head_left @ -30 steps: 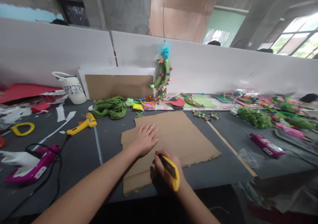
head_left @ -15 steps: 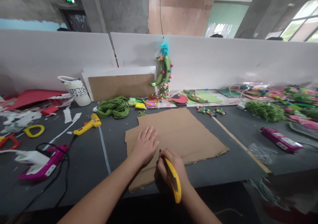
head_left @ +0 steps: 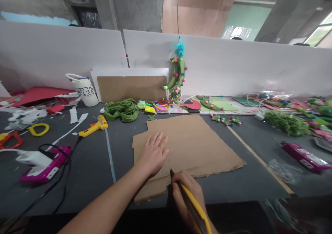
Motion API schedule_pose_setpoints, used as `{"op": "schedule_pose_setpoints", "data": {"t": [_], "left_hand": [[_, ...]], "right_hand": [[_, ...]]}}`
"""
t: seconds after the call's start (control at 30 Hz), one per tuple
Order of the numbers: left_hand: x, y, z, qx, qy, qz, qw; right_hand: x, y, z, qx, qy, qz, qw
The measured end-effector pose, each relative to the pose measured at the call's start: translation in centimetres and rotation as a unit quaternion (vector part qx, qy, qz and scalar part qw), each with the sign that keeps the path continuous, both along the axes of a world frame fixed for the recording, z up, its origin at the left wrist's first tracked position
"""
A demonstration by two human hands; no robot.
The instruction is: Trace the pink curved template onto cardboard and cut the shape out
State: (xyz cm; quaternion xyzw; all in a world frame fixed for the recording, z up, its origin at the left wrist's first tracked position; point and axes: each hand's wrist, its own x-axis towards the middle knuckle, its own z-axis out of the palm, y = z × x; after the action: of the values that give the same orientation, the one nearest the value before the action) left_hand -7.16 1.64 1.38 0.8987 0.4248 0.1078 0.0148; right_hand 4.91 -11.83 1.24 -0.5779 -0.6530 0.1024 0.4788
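Curling around a yellow cutter (head_left: 196, 203), right hand (head_left: 194, 186) kinda hiding its grip, back end running off-frame, left hand (head_left: 153, 156) lying flat and open on cardboard (head_left: 194, 144).

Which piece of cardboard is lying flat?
The nearer cardboard sheet, under the left hand; the other cardboard stands upright at the back.

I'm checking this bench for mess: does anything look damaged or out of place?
Yes: the cardboard under the left hand has a ragged near edge, rough beside its straighter far edge. White paper scraps lie strewn at far left, looking untidy.
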Motion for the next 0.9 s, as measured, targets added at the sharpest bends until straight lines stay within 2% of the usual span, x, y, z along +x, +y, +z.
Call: {"op": "schedule_pose_setpoints", "data": {"t": [0.1, 0.4, 0.5, 0.57, 0.63, 0.77, 0.83, 0.9], "left_hand": [[0.0, 0.0, -0.1, 0.005, -0.006, 0.0, 1.0], [0.0, 0.1, -0.3, 0.003, -0.006, 0.0, 1.0], [-0.1, 0.2, -0.5, -0.004, -0.004, -0.005, 1.0], [-0.3, 0.3, -0.6, -0.01, 0.0, -0.012, 1.0], [-0.6, 0.3, -0.6, -0.018, 0.007, -0.021, 1.0], [-2.0, 0.5, -0.2, -0.039, 0.029, -0.046, 0.998], [-2.9, 0.7, 0.0, -0.049, 0.035, -0.058, 0.997], [-3.9, 1.0, 0.1, -0.059, 0.038, -0.071, 0.995]], "right_hand": [[0.2, -0.4, -0.4, 0.008, 0.011, 0.009, 1.0], [0.4, -1.3, -0.4, 0.03, 0.045, 0.041, 0.998], [1.2, -1.4, -0.9, -0.051, 0.172, 0.017, 0.984], [2.3, -1.1, -0.8, -0.126, 0.288, -0.011, 0.949], [3.7, -0.2, 0.1, -0.171, 0.354, -0.036, 0.919], [6.2, 3.5, 2.5, -0.167, 0.389, -0.028, 0.905], [7.0, 5.8, 2.7, -0.145, 0.42, -0.016, 0.895], [7.4, 7.8, 2.1, -0.139, 0.449, -0.01, 0.883]]}}
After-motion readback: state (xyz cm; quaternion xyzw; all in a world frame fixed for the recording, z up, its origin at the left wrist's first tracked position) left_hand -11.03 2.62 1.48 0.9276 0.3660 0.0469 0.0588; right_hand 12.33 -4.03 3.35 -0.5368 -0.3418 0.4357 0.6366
